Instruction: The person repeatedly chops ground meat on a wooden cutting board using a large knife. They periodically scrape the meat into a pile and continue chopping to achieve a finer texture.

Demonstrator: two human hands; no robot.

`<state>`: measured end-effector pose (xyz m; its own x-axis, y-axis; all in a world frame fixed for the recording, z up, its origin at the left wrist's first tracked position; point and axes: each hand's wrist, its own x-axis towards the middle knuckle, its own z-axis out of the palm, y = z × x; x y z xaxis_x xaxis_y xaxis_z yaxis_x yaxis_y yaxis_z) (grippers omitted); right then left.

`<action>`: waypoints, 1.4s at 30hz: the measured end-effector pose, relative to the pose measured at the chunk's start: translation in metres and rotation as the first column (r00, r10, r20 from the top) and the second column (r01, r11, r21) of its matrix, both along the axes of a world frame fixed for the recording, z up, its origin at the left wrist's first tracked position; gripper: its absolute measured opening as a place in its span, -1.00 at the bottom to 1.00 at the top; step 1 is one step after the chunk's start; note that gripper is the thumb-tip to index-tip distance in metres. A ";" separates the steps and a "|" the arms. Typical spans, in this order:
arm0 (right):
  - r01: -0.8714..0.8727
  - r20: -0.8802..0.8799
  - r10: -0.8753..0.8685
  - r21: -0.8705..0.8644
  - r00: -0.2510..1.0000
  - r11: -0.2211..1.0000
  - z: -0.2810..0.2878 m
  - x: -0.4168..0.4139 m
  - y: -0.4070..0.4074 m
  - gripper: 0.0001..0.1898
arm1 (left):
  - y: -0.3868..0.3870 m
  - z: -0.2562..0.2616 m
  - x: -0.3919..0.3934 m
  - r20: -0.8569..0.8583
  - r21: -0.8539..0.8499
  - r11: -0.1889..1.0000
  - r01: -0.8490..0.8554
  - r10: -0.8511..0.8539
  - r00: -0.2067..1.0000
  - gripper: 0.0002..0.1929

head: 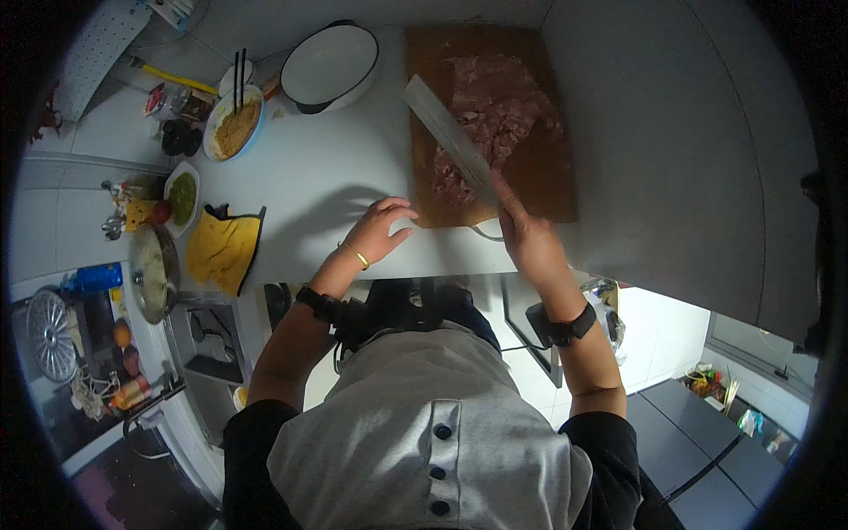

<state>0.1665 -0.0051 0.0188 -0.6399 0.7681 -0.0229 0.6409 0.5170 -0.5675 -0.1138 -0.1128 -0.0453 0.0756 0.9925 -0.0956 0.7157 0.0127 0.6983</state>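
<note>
My right hand (530, 242) grips a cleaver (450, 136), its index finger stretched along the blade. The wide blade slants up and to the left across chopped raw meat (493, 99). Beneath the meat is a wooden cutting board (424, 46), with a pale loop handle (488, 230) at its near edge. Some small pieces of meat lie under and left of the blade. My left hand (381, 228) holds nothing; its fingers are apart and slightly curled near the board's lower left corner. The cleaver's handle is hidden in my right hand.
Left of the board stands a white oval dish (331, 66) with dark handles. A bowl of brownish food (235, 129) with chopsticks, a dish of chopped greens (182, 199), a yellow cloth (225, 248) and a lidded pan (154, 275) line the left. A wall rises right of the board.
</note>
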 end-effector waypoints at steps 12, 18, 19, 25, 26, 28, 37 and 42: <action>-0.176 0.308 0.184 -0.054 0.933 0.983 0.015 -0.011 0.016 -0.30 | -0.016 -0.015 0.022 -0.103 -0.016 1.000 0.008 -0.009 0.995 -0.57; -0.174 0.269 0.181 -0.051 0.946 0.983 0.014 -0.012 0.018 -0.19 | 0.005 -0.006 0.043 -0.284 -0.280 0.960 0.027 -0.109 0.953 -0.52; -0.174 0.278 0.198 -0.109 0.940 0.979 0.013 -0.012 0.019 -0.19 | 0.006 -0.004 0.044 -0.298 -0.332 0.942 0.044 -0.149 0.943 -0.52; -0.173 0.262 0.184 -0.066 0.947 0.983 0.014 -0.013 0.023 -0.27 | 0.011 -0.009 0.049 -0.463 -0.405 0.898 0.169 -0.362 0.809 -0.44; -0.165 0.294 0.176 -0.064 0.940 0.984 0.015 -0.014 0.025 -0.24 | 0.011 -0.010 0.050 -0.462 -0.441 0.879 0.179 -0.394 0.794 -0.43; -0.168 0.300 0.179 -0.063 0.937 0.984 0.018 -0.016 0.027 -0.21 | 0.009 -0.013 0.051 -0.452 -0.416 0.896 0.152 -0.349 0.821 -0.41; -0.151 0.149 0.125 0.181 0.981 0.972 -0.002 -0.012 0.032 -0.32 | 0.010 -0.001 0.055 -0.408 -0.492 0.860 0.132 -0.362 0.838 -0.39; -0.145 0.015 0.145 0.218 0.989 0.965 -0.009 -0.011 0.031 -0.35 | 0.015 0.001 0.060 -0.427 -0.534 0.839 0.103 -0.372 0.824 -0.39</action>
<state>0.1553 0.0259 0.0093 -0.7449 0.6533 0.1353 0.5495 0.7157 -0.4311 -0.0538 -0.0977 -0.0442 0.1111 0.7671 -0.6319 0.9801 0.0207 0.1975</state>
